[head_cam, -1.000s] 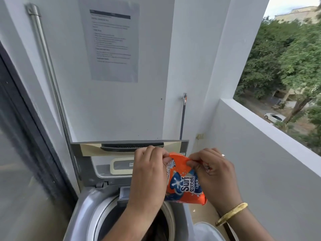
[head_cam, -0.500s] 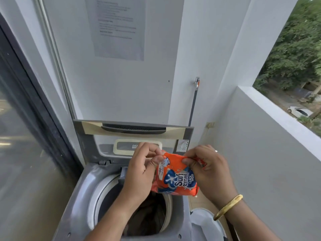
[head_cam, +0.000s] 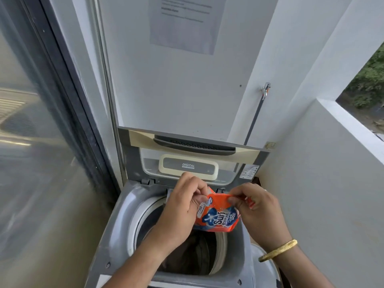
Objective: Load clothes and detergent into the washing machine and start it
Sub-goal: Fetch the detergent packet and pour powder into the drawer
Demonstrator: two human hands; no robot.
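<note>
A grey top-loading washing machine stands below me with its lid raised against the wall. Dark clothes lie inside the drum. Over the drum opening I hold an orange detergent sachet with blue and white print. My left hand pinches its top left corner. My right hand pinches the top right edge, where a torn orange strip sticks out past the fingers. A gold bangle circles my right wrist.
A glass door fills the left side. The white balcony parapet rises on the right. A tap with a hose hangs on the back wall beside a taped paper notice. A white round object sits right of the machine.
The view has tilted down, showing more of the drum. Both hands with the sachet have come lower over the opening, and the sachet's top right edge looks pulled apart further.
</note>
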